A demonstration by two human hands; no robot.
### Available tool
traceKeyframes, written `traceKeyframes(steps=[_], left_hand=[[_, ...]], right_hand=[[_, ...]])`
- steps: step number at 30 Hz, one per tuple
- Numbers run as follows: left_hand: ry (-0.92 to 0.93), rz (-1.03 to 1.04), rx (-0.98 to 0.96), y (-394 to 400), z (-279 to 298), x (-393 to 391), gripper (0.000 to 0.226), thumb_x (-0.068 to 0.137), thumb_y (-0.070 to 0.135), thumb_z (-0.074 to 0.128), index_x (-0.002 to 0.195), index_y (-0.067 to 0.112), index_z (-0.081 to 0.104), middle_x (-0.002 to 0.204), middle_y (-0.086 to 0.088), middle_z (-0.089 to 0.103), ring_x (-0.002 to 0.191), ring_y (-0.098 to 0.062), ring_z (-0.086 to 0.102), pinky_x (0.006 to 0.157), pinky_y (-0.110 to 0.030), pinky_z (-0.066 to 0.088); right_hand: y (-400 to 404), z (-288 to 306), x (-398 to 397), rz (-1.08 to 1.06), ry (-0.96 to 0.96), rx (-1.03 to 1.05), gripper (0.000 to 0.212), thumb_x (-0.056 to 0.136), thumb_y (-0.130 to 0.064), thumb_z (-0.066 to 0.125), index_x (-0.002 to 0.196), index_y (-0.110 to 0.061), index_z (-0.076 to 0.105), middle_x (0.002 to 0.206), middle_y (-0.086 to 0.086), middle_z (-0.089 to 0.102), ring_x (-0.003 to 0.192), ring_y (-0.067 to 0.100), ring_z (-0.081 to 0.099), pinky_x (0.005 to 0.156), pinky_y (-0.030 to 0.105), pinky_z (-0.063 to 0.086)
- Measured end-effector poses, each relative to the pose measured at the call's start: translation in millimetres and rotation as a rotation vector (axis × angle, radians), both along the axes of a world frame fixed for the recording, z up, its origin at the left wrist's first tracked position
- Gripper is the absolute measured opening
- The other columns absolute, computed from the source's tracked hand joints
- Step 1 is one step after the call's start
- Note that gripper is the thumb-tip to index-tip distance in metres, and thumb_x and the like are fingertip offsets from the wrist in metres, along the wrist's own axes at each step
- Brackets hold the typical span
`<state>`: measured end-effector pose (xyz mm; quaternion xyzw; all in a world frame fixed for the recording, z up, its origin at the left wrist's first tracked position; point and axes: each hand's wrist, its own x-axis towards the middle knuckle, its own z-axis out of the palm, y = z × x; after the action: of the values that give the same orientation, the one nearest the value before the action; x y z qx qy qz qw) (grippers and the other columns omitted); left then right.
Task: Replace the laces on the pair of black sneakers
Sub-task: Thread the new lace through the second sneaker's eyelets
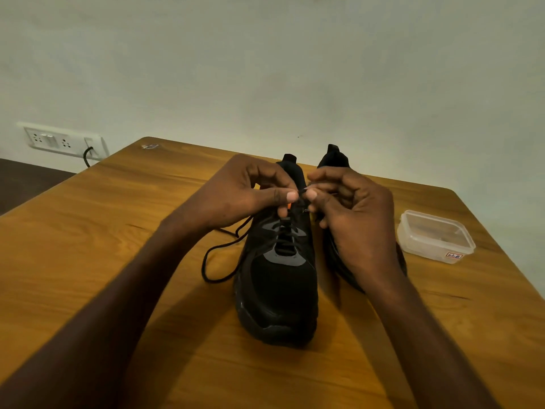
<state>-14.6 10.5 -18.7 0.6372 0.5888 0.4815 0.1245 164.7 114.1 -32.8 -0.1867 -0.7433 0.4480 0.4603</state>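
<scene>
On the far left I see a white socket panel (63,140) on the wall, with a dark cord (87,156) hanging from it beside the table (103,225). A small shiny object (150,146), too small for me to identify, lies near the table's far left corner. Moving in, a loose black lace (219,261) loops across the wood and runs up into the eyelets of the nearer black sneaker (278,290), which stands toe toward me at the middle of the table. My left hand (250,191) hovers over its tongue, the grip pinching the lace tip between thumb and curled forefinger. My right hand (351,208) meets it there, its grip pinching the same lace end, fingers curled. Behind that hand stands the second sneaker (334,157), mostly hidden. At the far right a clear plastic container (435,236) with a small label sits on the table, just beside the second sneaker.
</scene>
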Motion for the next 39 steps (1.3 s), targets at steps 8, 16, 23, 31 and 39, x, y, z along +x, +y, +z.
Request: traceKeyframes(steps=[8,16,23,31,39], left_hand=[[-0.007,0.040,-0.030,2,-3,1,0.011,0.098,0.015,0.072,0.106,0.011,0.078,0.074,-0.005,0.075,0.070,-0.018,0.073,0.072,-0.030,0.060],[0.022,0.069,-0.076,0,-3,-3,0.010,0.097,0.017,0.072,0.100,0.009,0.077,0.065,-0.006,0.072,0.057,-0.016,0.069,0.058,-0.025,0.055],[0.132,0.095,-0.105,-5,1,-8,0.004,0.094,0.019,0.076,0.092,0.016,0.078,0.058,0.002,0.064,0.050,-0.011,0.057,0.054,-0.024,0.047],[0.338,0.174,-0.066,2,-6,3,0.005,0.093,0.022,0.076,0.094,0.023,0.080,0.055,0.013,0.060,0.049,-0.009,0.055,0.051,-0.034,0.048],[0.350,0.078,-0.160,-4,2,-1,0.011,0.094,0.019,0.071,0.097,0.018,0.081,0.070,0.006,0.068,0.059,-0.012,0.059,0.052,-0.026,0.044]], right_hand=[[4,-9,-5,-0.097,-0.460,0.447,0.061,0.094,0.008,0.060,0.147,-0.023,0.054,0.147,-0.009,0.052,0.117,-0.014,0.041,0.091,-0.008,0.029],[8,-8,-4,0.016,-0.532,0.478,0.057,0.097,-0.001,0.063,0.146,-0.029,0.055,0.146,-0.013,0.053,0.125,-0.005,0.044,0.094,-0.002,0.029],[16,-14,-1,-0.025,-0.401,0.259,0.042,0.094,-0.004,0.069,0.122,-0.035,0.067,0.119,-0.014,0.068,0.107,0.005,0.067,0.092,0.039,0.060],[16,-15,-2,-0.021,-0.304,0.078,0.033,0.099,-0.006,0.064,0.118,-0.032,0.071,0.114,-0.011,0.073,0.099,0.000,0.072,0.084,0.033,0.063],[15,-15,-3,0.005,-0.265,0.026,0.033,0.099,-0.005,0.063,0.114,-0.033,0.073,0.117,-0.014,0.072,0.108,0.002,0.069,0.092,0.036,0.061]])
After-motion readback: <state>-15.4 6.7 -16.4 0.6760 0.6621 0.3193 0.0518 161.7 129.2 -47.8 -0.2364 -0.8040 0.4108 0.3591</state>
